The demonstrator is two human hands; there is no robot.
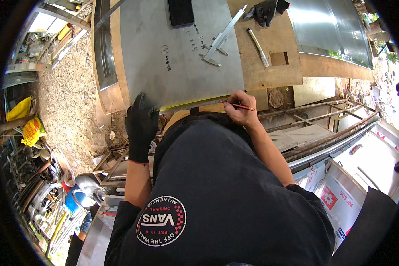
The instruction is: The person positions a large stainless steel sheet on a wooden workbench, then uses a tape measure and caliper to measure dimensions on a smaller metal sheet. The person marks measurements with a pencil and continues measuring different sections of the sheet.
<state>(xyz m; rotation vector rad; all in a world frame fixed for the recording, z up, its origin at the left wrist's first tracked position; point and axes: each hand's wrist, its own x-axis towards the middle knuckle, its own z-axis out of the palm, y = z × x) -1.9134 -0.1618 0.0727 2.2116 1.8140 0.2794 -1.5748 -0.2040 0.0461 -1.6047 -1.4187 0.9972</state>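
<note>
A grey metal sheet (181, 75) with handwritten marks lies in front of me. Along its near edge stretches a yellow tape measure blade (193, 103). My left hand (142, 122), in a black glove, is closed at the blade's left end, by the sheet's near left corner; its fingers are partly hidden. At the near right corner my bare right hand (241, 110) pinches a red pencil (244, 107) over the edge. A vernier caliper (220, 40) rests across the sheet's right side, slightly open. A dark phone (181, 12) lies at the sheet's far end.
Under the sheet is a brown wooden board (270, 40) with a square cutout. On it lie a marker pen (258, 47) and a black glove (267, 12). Shiny metal sheets (330, 31) stand farther right. A rusty metal frame (314, 119) runs below the board.
</note>
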